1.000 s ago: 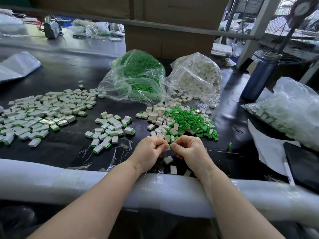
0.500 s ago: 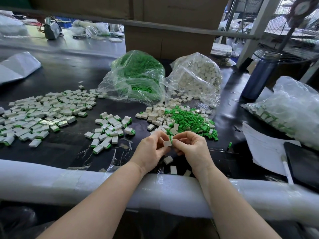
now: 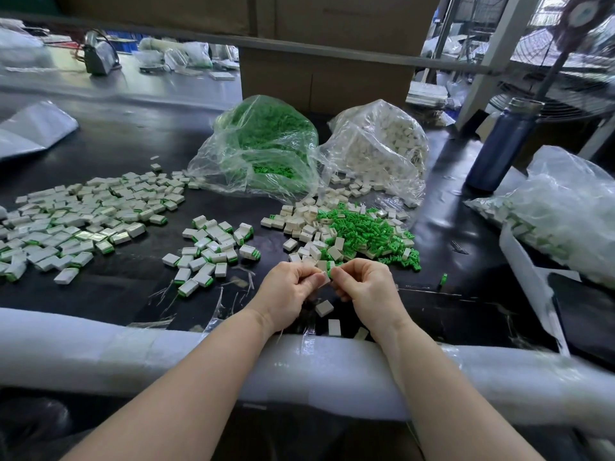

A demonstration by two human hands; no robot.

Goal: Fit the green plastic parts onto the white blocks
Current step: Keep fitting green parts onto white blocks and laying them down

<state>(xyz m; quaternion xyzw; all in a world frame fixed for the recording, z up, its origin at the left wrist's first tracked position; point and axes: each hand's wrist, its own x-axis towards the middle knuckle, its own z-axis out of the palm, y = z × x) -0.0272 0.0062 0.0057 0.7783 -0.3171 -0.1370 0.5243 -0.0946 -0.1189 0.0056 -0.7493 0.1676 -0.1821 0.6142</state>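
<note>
Pinching one small white rectangular plastic block [image 3: 323, 278] in our left hand [image 3: 289, 292], a small green plastic part [image 3: 330, 265] at our right hand [image 3: 365, 284] fingertips, near the table's front edge. Insertion step, we judge; next: align, press home.

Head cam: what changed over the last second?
Little. Both hands stayed together above the table's near edge; the left hand and right hand keep pinching one white block between their fingertips. Half a second ago the block stood exposed between the fingertips; now they close over it more, a bit of green showing at its top. The piles, bags and loose blocks near the wrists lie unchanged.
</note>
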